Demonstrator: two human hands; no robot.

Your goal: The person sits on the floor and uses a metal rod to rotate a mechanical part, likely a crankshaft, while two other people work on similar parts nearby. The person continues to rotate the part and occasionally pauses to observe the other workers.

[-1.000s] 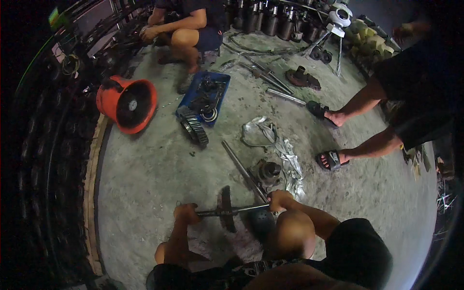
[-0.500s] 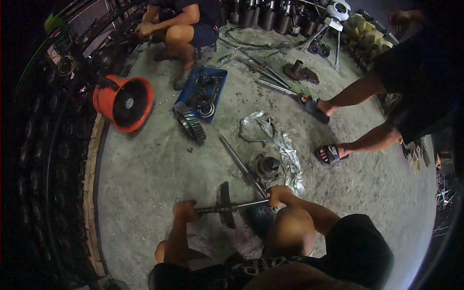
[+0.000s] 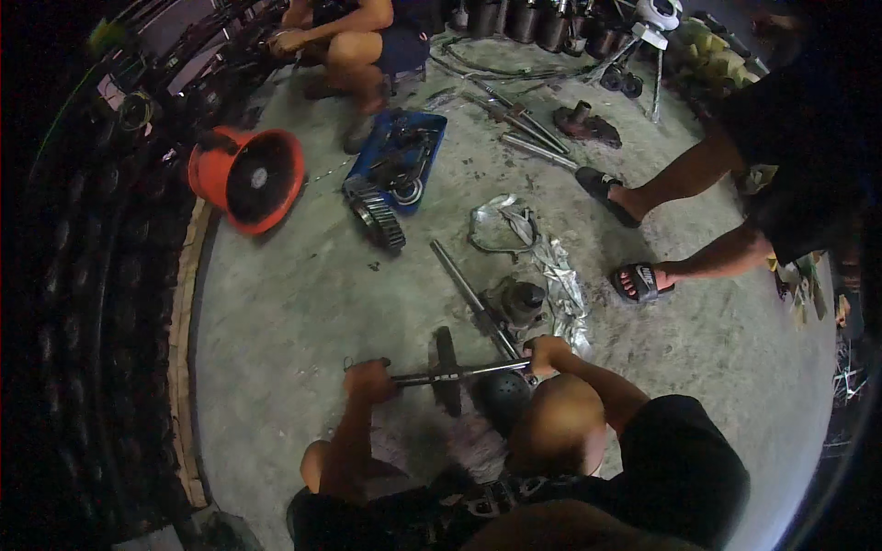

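Note:
Between my two hands a long, shiny metal rod (image 3: pixel 491 369) is held crosswise, low over the floor in front of my knees. My left hand (image 3: pixel 370 379) is closed round its left end, and a thin wire loop shows beside the fingers. The right end is in my right hand (image 3: pixel 548 354), closed beside my bent knee. A flat dark bar (image 3: pixel 446 354) crosses under the rod's middle. Just beyond my right hand stands a dark metal hub-like part (image 3: pixel 520 303). Next to it, a long metal tube (image 3: pixel 470 292) slants across the concrete.
A blue tray (image 3: pixel 434 138) of metal parts and a large gear (image 3: pixel 375 213) lie ahead. An orange fan (image 3: pixel 266 182) stands left. Crumpled silvery sheeting (image 3: pixel 562 280) lies beyond the hub. One person (image 3: pixel 372 50) crouches at the far left; another's sandalled foot (image 3: pixel 643 282) is at right.
The whole view has shifted, so the floor things appear slightly farther right and higher. Both hands keep their hold on the rod, which stays crosswise.

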